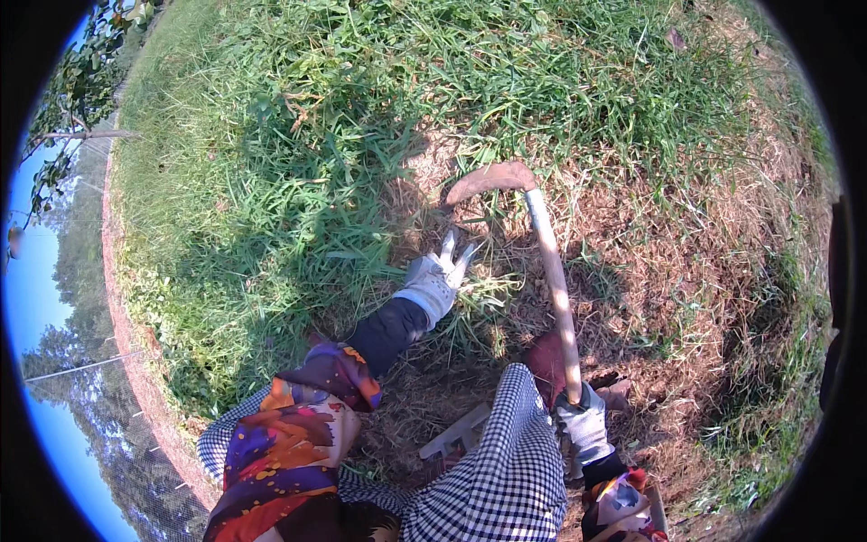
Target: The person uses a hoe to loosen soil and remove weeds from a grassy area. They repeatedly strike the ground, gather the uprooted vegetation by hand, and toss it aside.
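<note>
My right hand [583, 425], in a pale work glove, is wrapped round the lower end of a sickle's wooden handle. The sickle [553, 262] points away from me, its rusty curved blade [489, 180] bending left just above the ground. My left hand [435, 278], gloved too, reaches down to the cut edge of the grass with its fingers spread. Beside its fingertips lies a small tuft of pale grass [488, 294]; I see nothing gripped. Tall green grass [316, 199] stands to the left of and beyond this hand.
Dry cut stalks [659, 262] cover the ground on the right. A checked cloth [492, 470] drapes over my knees, with a grey slatted object [456, 434] partly hidden beside it. Along the far left runs a wire fence [149, 434], with trees behind; a branch [86, 135] hangs at upper left.
</note>
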Tool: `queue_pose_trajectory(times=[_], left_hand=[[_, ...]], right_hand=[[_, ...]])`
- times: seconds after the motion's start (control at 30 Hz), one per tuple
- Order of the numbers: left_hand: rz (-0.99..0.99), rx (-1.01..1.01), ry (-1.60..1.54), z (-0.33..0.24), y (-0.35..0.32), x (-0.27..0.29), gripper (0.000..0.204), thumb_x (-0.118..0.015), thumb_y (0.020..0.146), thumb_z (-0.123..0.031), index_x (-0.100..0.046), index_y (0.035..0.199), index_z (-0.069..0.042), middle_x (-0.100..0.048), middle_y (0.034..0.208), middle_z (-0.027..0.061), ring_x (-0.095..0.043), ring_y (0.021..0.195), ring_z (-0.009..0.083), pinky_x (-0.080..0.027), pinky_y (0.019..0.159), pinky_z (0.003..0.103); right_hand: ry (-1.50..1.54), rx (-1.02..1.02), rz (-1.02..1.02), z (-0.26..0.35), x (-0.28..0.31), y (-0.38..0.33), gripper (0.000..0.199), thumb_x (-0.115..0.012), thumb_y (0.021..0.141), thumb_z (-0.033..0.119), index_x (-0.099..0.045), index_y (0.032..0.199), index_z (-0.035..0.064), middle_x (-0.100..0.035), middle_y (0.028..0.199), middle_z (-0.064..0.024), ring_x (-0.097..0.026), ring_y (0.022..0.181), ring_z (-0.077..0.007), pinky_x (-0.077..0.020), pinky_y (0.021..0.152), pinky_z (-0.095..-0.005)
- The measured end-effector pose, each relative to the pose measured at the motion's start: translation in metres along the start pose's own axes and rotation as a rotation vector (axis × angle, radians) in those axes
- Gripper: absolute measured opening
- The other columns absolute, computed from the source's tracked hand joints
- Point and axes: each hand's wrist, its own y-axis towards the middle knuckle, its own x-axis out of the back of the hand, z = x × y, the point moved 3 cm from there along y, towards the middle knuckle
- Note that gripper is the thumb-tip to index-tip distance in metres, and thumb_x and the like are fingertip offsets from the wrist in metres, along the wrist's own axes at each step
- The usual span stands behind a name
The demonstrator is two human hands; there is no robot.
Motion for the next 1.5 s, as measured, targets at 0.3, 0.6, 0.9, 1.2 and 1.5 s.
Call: queue_pose_trajectory(times=[0.3,0.6,0.9,1.2,1.5], left_hand=[[0.279,0.006,0.013,0.03,-0.01,-0.047,0.022,-0.052,0.073,-0.019,-0.067,0.088,-0.014,-0.065,0.09,0.0047,-0.062,0.086,0.0227,-0.048,0.06,0.04],[0.004,-0.066,0.363,0.034,-0.021,0.003,0.033,-0.045,0.079,-0.026,-0.061,0.104,-0.012,-0.028,0.136,0.0137,-0.023,0.127,0.0333,-0.016,0.101,0.049],[0.429,0.312,0.317,0.127,0.041,-0.084,0.026,-0.056,0.076,-0.023,-0.063,0.1,-0.017,-0.058,0.107,0.0018,-0.055,0.097,0.0221,-0.043,0.068,0.04],[0.269,0.254,0.353,0.114,0.003,-0.033,0.022,-0.051,0.078,-0.021,-0.066,0.095,-0.017,-0.062,0.094,0.0008,-0.059,0.087,0.0189,-0.044,0.064,0.036],[0.284,0.374,0.32,0.122,0.0,-0.062,0.019,-0.054,0.075,-0.022,-0.066,0.089,-0.017,-0.063,0.091,0.0001,-0.06,0.084,0.0194,-0.043,0.061,0.034]], right_hand=[[0.159,-0.18,0.079,-0.027,-0.003,0.0,0.016,-0.062,0.07,0.013,-0.048,0.073,0.005,-0.048,0.056,0.0001,-0.045,0.048,-0.0076,-0.0383,0.045,-0.024],[-0.086,-0.049,0.029,0.007,-0.003,0.001,0.017,-0.06,0.07,0.014,-0.049,0.072,0.0024,-0.049,0.059,-0.0106,-0.048,0.051,-0.0229,-0.0405,0.051,-0.0341],[0.164,-0.147,0.128,0.02,-0.009,0.015,0.024,-0.066,0.063,0.014,-0.051,0.079,0.0033,-0.053,0.062,-0.0115,-0.05,0.051,-0.0253,-0.0418,0.051,-0.0338],[-0.227,0.008,0.342,0.039,-0.041,0.066,0.029,-0.064,0.065,0.021,-0.052,0.085,0.0035,-0.057,0.076,-0.0158,-0.056,0.072,-0.0324,-0.0443,0.064,-0.0377],[0.505,-0.265,0.321,0.129,-0.026,0.09,0.013,-0.057,0.072,0.0,-0.048,0.081,0.0037,-0.047,0.063,0.003,-0.042,0.052,-0.0057,-0.0378,0.046,-0.0232]])
